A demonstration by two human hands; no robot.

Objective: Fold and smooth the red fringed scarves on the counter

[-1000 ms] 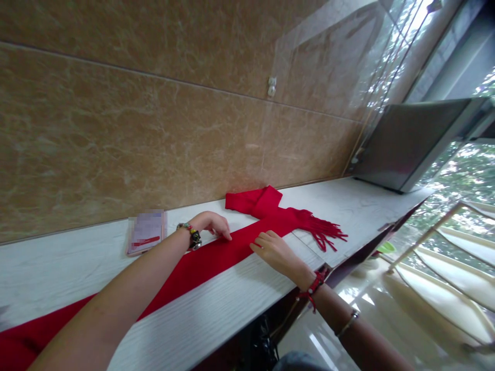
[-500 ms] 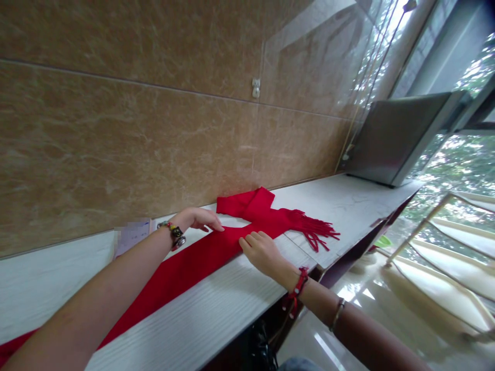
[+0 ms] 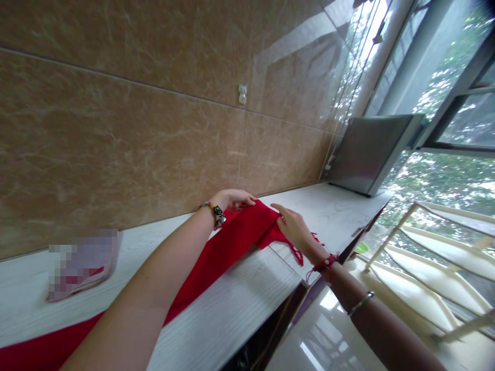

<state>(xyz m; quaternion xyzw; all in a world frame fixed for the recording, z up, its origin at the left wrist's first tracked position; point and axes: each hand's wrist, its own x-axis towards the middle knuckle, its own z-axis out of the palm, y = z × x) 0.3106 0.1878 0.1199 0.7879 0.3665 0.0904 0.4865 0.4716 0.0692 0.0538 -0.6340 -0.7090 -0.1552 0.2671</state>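
Note:
A long red scarf (image 3: 224,252) runs along the white counter from the lower left toward the middle. My left hand (image 3: 236,198) pinches its far edge near the wall. The near edge is gripped by my right hand (image 3: 293,224), thumb and fingers closed on the cloth. Between both hands the scarf is raised a little and spread wide, over another layer of itself. Part of the red fringe (image 3: 297,254) shows below and beyond my right hand; the rest of that end is hidden. My left forearm covers part of the scarf's length.
A clear flat packet (image 3: 85,265), partly blurred, lies on the counter (image 3: 232,304) at left by the brown tiled wall (image 3: 116,129). A grey box-like appliance (image 3: 367,152) stands at the far end. A cream shelf rack (image 3: 425,257) is on the floor at right.
Both hands have moved right and away with the scarf, lifting it over the folded part and fringe end. The view has shifted, bringing more of the packet into sight.

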